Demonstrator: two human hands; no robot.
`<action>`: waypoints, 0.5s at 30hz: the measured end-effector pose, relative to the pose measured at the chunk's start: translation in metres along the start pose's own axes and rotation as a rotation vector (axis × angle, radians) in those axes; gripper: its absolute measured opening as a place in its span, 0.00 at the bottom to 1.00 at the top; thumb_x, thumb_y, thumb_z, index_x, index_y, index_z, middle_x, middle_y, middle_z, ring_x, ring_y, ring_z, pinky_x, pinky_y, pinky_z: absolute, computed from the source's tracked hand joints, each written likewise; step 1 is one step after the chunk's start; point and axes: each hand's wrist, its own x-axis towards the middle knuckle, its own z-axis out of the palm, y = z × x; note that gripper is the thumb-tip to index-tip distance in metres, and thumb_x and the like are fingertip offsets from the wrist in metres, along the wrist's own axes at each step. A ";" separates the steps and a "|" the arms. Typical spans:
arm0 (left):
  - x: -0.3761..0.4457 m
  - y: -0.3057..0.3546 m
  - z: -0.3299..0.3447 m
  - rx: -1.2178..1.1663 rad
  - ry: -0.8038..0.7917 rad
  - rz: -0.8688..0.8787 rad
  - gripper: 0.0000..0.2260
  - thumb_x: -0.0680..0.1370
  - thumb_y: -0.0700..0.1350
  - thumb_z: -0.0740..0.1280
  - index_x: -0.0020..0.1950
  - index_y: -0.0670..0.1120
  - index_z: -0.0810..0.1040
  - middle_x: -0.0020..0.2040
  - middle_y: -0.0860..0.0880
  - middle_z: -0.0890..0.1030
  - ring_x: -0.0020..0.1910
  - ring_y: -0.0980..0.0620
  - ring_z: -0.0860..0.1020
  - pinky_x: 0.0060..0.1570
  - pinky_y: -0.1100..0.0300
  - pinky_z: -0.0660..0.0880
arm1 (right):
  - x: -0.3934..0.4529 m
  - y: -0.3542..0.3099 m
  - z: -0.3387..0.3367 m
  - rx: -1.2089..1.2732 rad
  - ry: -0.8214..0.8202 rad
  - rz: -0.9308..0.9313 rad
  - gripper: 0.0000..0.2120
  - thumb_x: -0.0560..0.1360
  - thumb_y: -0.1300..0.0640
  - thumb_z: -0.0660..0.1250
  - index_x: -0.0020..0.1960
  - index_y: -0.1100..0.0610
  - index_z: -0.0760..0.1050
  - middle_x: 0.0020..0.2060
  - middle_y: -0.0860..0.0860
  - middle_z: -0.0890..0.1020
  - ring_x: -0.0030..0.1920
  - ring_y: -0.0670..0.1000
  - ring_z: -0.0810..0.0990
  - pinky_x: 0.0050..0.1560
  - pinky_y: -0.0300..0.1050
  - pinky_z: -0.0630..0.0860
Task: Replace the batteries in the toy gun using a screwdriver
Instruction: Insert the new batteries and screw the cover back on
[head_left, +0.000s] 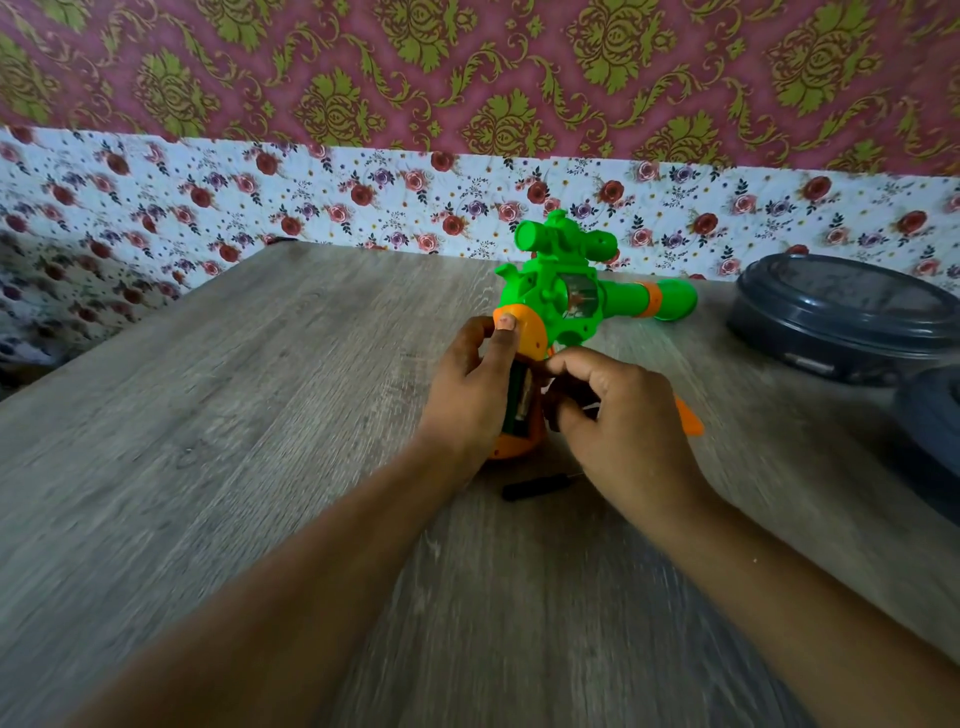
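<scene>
Green-and-orange toy gun (563, 304) mid-desk (234, 415), barrel pointing right. Left hand (470, 395) grips its orange handle, battery bay open. Right hand (613, 415) pinches something dark beside it. Black screwdriver (535, 487) lies just nearer.

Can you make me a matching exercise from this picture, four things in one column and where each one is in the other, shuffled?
Things:
1. toy gun
2. screwdriver
3. dark round container
4. orange plastic piece

Places:
A. far right of the table
B. lying on the table just below the hands
C. poking out from behind the right hand
D. gripped at its orange handle by the left hand

Pairs: 1-D, 2-B, 3-A, 4-C
</scene>
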 end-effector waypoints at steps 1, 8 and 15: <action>0.000 0.000 0.000 0.001 0.004 -0.001 0.11 0.81 0.51 0.56 0.50 0.46 0.73 0.34 0.53 0.75 0.29 0.62 0.75 0.31 0.68 0.72 | 0.000 0.000 0.000 -0.008 -0.011 -0.005 0.13 0.70 0.68 0.66 0.50 0.56 0.79 0.42 0.52 0.84 0.42 0.50 0.81 0.44 0.48 0.79; -0.002 0.001 0.000 -0.027 0.014 0.006 0.13 0.82 0.49 0.56 0.50 0.42 0.75 0.43 0.43 0.77 0.41 0.49 0.76 0.42 0.55 0.73 | 0.001 -0.002 0.007 -0.097 -0.014 -0.080 0.16 0.70 0.70 0.62 0.53 0.58 0.79 0.44 0.55 0.83 0.46 0.54 0.81 0.45 0.51 0.79; 0.000 0.000 -0.001 -0.017 0.024 -0.003 0.12 0.82 0.50 0.55 0.46 0.46 0.74 0.41 0.45 0.77 0.39 0.51 0.75 0.39 0.58 0.72 | 0.001 -0.007 0.006 -0.301 -0.102 -0.158 0.11 0.67 0.69 0.55 0.33 0.62 0.74 0.32 0.48 0.66 0.33 0.54 0.71 0.28 0.42 0.59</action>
